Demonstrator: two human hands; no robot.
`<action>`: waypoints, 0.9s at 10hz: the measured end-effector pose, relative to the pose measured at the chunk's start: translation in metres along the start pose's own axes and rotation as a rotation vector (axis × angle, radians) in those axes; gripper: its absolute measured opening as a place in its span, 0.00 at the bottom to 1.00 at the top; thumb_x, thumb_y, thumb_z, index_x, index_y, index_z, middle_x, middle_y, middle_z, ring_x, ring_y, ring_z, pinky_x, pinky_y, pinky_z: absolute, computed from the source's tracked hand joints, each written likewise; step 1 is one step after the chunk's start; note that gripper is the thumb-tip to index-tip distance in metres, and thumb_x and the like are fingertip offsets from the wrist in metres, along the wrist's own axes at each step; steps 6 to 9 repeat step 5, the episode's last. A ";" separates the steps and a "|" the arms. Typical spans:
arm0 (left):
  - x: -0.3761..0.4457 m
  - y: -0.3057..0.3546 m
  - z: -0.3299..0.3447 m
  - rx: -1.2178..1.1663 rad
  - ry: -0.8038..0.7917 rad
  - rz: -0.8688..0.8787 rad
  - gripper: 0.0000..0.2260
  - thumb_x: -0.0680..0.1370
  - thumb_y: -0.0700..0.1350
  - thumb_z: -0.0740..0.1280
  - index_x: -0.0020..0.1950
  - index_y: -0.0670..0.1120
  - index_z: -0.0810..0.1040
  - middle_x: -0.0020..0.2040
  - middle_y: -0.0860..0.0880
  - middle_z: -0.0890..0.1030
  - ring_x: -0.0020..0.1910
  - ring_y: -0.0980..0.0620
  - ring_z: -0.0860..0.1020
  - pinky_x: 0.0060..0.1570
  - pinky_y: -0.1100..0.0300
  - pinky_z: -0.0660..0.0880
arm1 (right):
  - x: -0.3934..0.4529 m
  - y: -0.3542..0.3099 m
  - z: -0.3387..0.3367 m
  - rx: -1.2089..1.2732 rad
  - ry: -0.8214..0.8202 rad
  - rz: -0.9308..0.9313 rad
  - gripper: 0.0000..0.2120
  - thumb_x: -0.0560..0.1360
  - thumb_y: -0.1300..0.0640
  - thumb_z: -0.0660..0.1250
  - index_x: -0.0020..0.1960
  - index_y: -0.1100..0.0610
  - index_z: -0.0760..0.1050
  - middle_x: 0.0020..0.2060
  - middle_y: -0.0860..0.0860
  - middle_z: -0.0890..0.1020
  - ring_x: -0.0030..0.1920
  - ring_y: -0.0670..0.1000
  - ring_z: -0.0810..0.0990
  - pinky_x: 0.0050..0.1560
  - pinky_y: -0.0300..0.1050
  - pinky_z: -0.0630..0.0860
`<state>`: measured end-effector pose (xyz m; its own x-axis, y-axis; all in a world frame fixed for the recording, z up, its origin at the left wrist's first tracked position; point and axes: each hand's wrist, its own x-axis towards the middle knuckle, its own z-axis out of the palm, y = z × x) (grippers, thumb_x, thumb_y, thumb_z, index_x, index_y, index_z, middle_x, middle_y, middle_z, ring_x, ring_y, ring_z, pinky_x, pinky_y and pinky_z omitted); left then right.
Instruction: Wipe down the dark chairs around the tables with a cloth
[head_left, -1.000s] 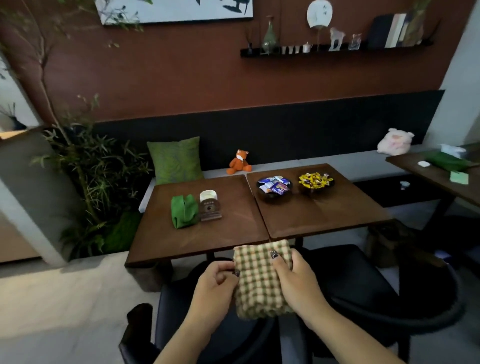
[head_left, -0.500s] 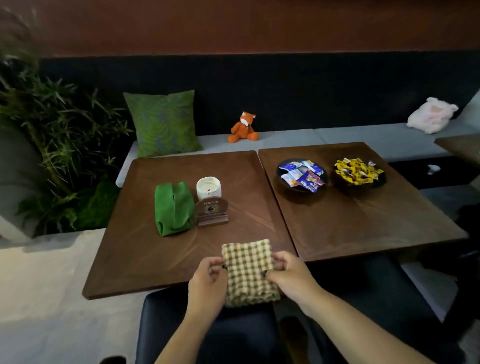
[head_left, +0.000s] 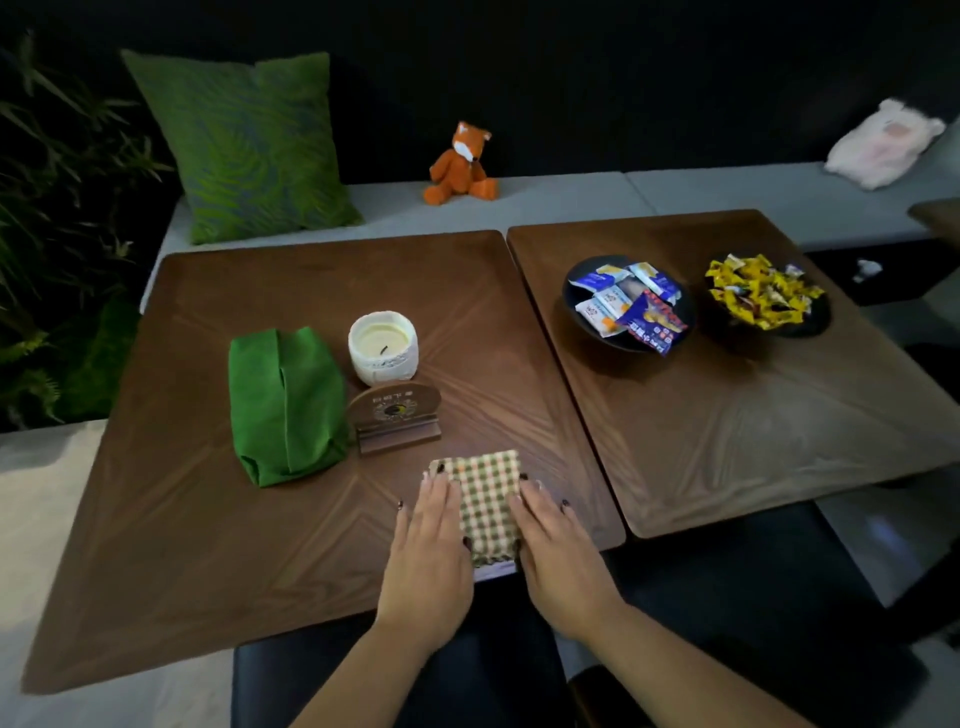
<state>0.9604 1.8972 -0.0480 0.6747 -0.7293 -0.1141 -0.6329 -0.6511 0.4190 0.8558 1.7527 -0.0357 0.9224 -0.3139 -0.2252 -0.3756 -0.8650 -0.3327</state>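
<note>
A green-and-cream checked cloth (head_left: 488, 504) lies folded on the left wooden table (head_left: 208, 545), close to its front edge. My left hand (head_left: 428, 551) lies flat on the cloth's left edge and my right hand (head_left: 558, 556) flat on its right edge, fingers stretched out, not gripping. Below the table edge, a dark chair seat (head_left: 363, 686) shows under my forearms. A second dark chair (head_left: 753, 623) sits to the right, in front of the right table (head_left: 727, 441).
Just beyond the cloth stand a round wooden sign (head_left: 397, 415), a white candle (head_left: 383, 353) and a green fabric pouch (head_left: 285, 405). The right table carries two dark bowls of wrapped snacks (head_left: 626, 304) (head_left: 766, 293). Behind is a grey bench with a green cushion (head_left: 244, 145) and a fox toy (head_left: 460, 163).
I have moved in over the tables. The cloth, held up in both hands before, now lies on the left table with both hands flat on it.
</note>
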 end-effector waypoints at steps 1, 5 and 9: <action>-0.002 0.001 0.009 0.149 -0.048 0.075 0.27 0.78 0.46 0.56 0.76 0.37 0.61 0.77 0.41 0.61 0.76 0.43 0.58 0.70 0.43 0.63 | 0.001 0.013 0.010 -0.057 -0.067 -0.016 0.30 0.81 0.58 0.50 0.78 0.53 0.40 0.74 0.46 0.35 0.75 0.49 0.33 0.72 0.47 0.33; -0.004 0.014 -0.014 0.085 -0.110 -0.007 0.28 0.82 0.47 0.50 0.79 0.42 0.42 0.80 0.46 0.42 0.78 0.49 0.39 0.76 0.52 0.44 | -0.006 0.005 -0.031 0.065 -0.075 0.016 0.29 0.82 0.53 0.52 0.78 0.52 0.42 0.78 0.50 0.43 0.77 0.51 0.45 0.75 0.48 0.50; -0.004 0.014 -0.014 0.085 -0.110 -0.007 0.28 0.82 0.47 0.50 0.79 0.42 0.42 0.80 0.46 0.42 0.78 0.49 0.39 0.76 0.52 0.44 | -0.006 0.005 -0.031 0.065 -0.075 0.016 0.29 0.82 0.53 0.52 0.78 0.52 0.42 0.78 0.50 0.43 0.77 0.51 0.45 0.75 0.48 0.50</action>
